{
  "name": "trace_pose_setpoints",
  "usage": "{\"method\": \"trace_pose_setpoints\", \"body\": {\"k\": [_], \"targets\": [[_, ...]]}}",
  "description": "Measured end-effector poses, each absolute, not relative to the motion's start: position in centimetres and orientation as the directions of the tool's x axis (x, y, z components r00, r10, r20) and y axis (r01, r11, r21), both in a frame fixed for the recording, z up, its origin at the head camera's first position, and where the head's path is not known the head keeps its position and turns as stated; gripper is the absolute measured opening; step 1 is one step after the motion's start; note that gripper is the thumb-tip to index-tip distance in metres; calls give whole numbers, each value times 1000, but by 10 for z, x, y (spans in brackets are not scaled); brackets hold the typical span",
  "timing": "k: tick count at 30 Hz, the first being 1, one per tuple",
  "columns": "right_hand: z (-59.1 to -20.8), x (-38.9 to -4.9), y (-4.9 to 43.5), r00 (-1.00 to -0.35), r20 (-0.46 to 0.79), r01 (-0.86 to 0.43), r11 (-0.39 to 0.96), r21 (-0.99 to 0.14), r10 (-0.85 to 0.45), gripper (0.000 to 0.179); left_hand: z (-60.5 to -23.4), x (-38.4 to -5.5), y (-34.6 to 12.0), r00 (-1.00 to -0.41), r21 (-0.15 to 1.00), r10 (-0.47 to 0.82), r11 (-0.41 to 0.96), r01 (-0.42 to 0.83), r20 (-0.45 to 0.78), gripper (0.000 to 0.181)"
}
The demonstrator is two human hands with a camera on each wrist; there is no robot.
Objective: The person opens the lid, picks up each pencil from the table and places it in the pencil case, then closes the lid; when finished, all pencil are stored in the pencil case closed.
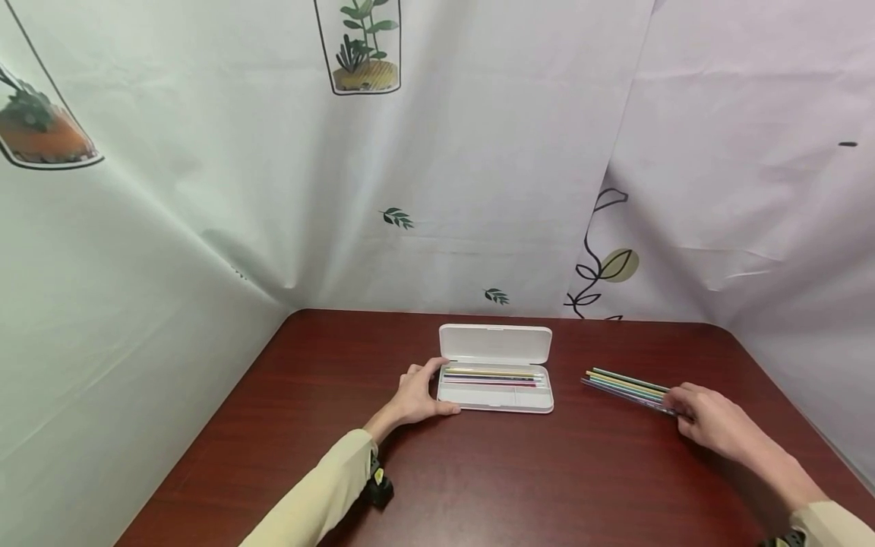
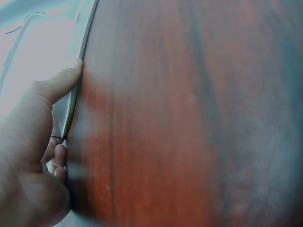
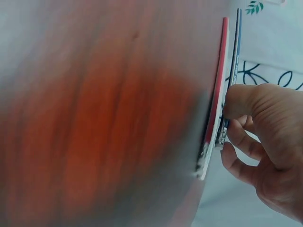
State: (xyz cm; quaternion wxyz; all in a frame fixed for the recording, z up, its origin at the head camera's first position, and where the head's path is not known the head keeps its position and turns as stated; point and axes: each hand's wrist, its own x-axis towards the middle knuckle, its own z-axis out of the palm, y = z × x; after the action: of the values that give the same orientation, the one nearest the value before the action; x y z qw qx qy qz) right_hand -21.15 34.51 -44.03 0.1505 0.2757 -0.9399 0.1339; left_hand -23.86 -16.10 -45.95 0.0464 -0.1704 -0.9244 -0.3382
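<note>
A white pencil case (image 1: 472, 396) lies on the table with its lid (image 1: 495, 344) raised at the back. Several pencils (image 1: 491, 373) rest lengthwise inside it. My left hand (image 1: 413, 399) holds the case's left end, thumb at the front edge and fingers toward the back corner. To the right of the case, a loose bunch of pencils (image 1: 625, 386) lies slanted, and my right hand (image 1: 714, 418) is at its near right end. In the right wrist view, thumb and fingers pinch a dark blue pencil (image 3: 236, 56) beside a red one (image 3: 218, 80).
The dark red-brown wooden table (image 1: 519, 479) has rounded far corners. Pale cloth (image 1: 492, 152) printed with plants hangs behind it and along both sides. A black strap device (image 1: 378, 486) sits on the left wrist.
</note>
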Motion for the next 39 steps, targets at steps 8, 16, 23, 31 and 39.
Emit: {"method": "trace_pose_setpoints", "body": {"k": [8, 16, 23, 31, 39], "targets": [[-431, -216, 324, -764, 386, -608, 777, -164, -516, 33, -460, -237, -161, -930, 596, 300, 715, 366, 211, 86], [-423, -227, 295, -715, 411, -670, 723, -169, -566, 32, -461, -237, -159, -931, 594, 293, 717, 366, 219, 88], [-417, -240, 259, -720, 354, -680, 710, -183, -598, 30, -461, -237, -161, -929, 585, 293, 722, 369, 224, 86], [-415, -250, 225, -701, 332, -703, 689, -174, -631, 29, -463, -237, -160, -933, 599, 291, 717, 358, 210, 87], [-414, -257, 204, -667, 338, -735, 661, -151, -664, 29, -460, -237, -161, -929, 601, 293, 709, 369, 225, 86]]}}
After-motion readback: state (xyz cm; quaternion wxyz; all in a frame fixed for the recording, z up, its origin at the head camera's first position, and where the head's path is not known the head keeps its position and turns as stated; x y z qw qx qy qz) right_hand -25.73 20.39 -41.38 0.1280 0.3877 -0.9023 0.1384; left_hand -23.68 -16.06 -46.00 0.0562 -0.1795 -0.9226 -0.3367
